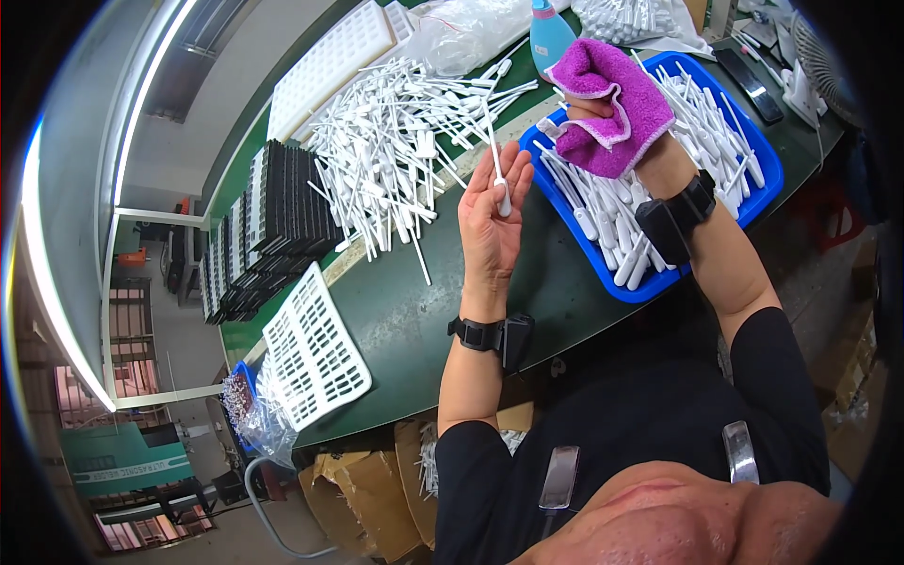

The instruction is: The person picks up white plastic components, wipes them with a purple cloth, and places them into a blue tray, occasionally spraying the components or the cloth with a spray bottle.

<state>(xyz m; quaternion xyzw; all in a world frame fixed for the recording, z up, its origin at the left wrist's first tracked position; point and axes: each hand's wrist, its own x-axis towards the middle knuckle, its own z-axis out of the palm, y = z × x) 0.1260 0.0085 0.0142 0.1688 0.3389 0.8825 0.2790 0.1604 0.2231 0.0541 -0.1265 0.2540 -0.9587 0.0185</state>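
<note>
My left hand (pixel 488 240) is closed on a white plastic stick (pixel 504 201), thumb against its wide handle, thin shaft pointing up and away. My right hand (pixel 589 105) is bunched in a purple cloth (pixel 638 105) that hides most of its fingers. A small white end pokes out at the cloth's left edge; whether it belongs to another stick I cannot tell. Hand and cloth are above a blue tray (pixel 772 155) holding many similar white sticks. Beyond my left hand lies a loose heap of white sticks (pixel 377 141) on the green table.
Black slotted trays (pixel 278 202) are stacked at the left, with a white perforated basket (pixel 320 353) tilted nearer. A light-blue bottle (pixel 549 40) stands behind the tray, near plastic bags (pixel 471 33). A phone-like black device (pixel 749 85) and a fan (pixel 824 52) are far right.
</note>
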